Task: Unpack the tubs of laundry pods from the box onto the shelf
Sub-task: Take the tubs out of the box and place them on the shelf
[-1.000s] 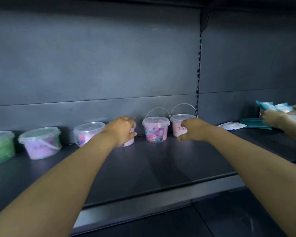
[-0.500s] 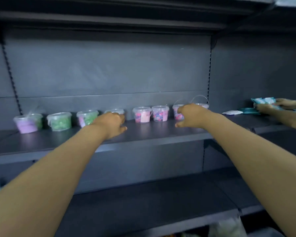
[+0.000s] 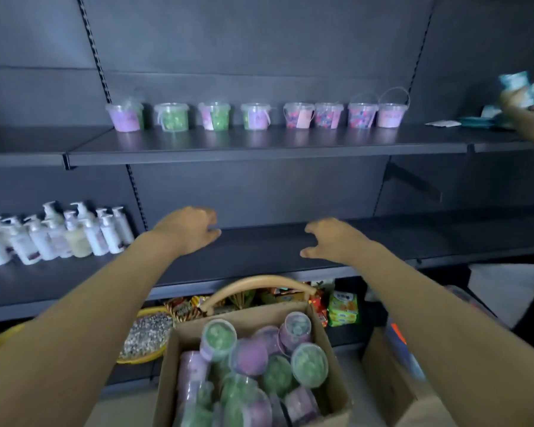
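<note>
Several clear tubs of laundry pods [image 3: 259, 116], purple, green and pink, stand in a row at the back of the upper dark shelf [image 3: 259, 146]. A cardboard box [image 3: 330, 359] at the bottom centre holds several more tubs [image 3: 253, 359] lying jumbled. My left hand [image 3: 187, 229] and my right hand [image 3: 330, 238] hover empty above the box, in front of the middle shelf, fingers loosely spread. Neither touches a tub.
White pump bottles [image 3: 53, 235] crowd the left of the middle shelf [image 3: 413, 238]. A wicker basket handle [image 3: 259, 285] and snack packets [image 3: 341, 306] sit behind the box. Another person's hand [image 3: 524, 100] holds a blue packet at the upper right. A second carton [image 3: 392, 383] stands right.
Both my hands have left the tubs on the upper shelf and dropped down toward the box. The view has tilted down, so the box and lower shelves now show.
</note>
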Tool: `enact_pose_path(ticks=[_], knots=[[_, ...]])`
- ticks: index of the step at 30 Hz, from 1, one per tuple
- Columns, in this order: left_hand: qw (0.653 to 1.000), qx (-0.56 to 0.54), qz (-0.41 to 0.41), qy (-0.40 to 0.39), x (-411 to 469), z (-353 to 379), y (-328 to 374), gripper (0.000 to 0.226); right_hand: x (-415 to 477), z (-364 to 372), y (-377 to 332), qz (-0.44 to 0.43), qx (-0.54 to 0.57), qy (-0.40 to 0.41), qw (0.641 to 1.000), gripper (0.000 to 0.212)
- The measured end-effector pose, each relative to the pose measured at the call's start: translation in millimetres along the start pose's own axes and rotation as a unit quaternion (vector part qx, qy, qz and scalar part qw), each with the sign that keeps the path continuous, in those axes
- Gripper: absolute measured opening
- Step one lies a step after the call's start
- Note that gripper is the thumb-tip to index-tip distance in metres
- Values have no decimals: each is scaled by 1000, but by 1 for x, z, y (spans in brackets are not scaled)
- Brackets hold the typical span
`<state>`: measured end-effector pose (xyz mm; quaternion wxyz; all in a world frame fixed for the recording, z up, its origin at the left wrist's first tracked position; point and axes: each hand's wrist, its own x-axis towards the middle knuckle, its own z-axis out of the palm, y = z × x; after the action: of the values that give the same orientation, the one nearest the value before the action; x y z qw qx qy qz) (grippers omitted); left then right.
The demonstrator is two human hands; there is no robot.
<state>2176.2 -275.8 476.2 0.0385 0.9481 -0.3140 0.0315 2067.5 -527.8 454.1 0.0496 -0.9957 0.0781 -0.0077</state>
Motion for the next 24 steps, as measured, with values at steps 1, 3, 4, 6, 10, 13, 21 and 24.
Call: enact_pose_path(ticks=[1, 3, 4, 6, 10, 13, 21, 24], knots=[[1000, -10, -1, -9, -5, 15, -4, 34, -4, 20, -5, 0, -1, -17, 1000, 56], [999, -29, -7, -29, -14, 47, -8, 33, -10, 57, -12, 0, -2, -49, 999, 51], [999, -36, -9, -36, -18, 63, -9, 33, -13, 75, -15, -2, -3, -62, 998, 46], [997, -49, -18, -50, -25, 97, -9, 31, -16, 109, -19, -7, 1, -97, 995, 40], [992, -49, -41, -113, -34, 166, -10, 32, -15, 185, -19, -15, 14, -160, 987, 33], [984, -36, -64, -164, -42, 219, -14, 33, -9, 232, -14, -4, 43, -192, 981, 31], [942, -137, -172, -252, -63, 325, -23, 44, 3, 332, -16, 51, 150, -297, 942, 21], [921, -157, -207, -289, -70, 353, -25, 35, -2, 362, -24, 82, 155, -319, 931, 23]])
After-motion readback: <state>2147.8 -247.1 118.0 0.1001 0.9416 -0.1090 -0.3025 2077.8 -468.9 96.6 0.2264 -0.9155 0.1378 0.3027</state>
